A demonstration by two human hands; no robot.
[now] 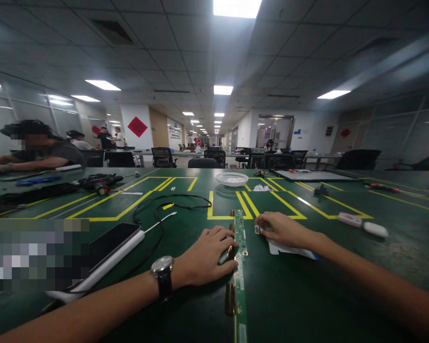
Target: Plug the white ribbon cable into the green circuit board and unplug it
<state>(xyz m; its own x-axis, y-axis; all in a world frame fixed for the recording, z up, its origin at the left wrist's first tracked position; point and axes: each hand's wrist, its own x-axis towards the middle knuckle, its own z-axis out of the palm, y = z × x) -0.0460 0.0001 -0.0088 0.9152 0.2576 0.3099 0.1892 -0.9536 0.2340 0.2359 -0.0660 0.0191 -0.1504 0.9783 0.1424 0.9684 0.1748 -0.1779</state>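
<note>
A long narrow green circuit board (240, 276) lies lengthwise before me, with gold-coloured tabs (229, 299) along its left edge. My left hand (210, 252), wearing a wristwatch (162, 267), grips the board's left edge with bent fingers and thumb. Between them a shiny gold tab and something pale partly show. Just right of the board, my right hand (279, 229) pinches a small whitish piece (257, 229); its exact kind is too small to tell. Below that hand lies a sheet of white paper (289, 250), partly covered by the wrist.
At left a phone (117, 245) rests on a white block with a black cable (160, 228). A white basket (232, 179) stands farther back. A pink-and-white case (349, 219) and white oval object (375, 229) lie right. Tools (100, 183) and a seated person (39, 145) are far left.
</note>
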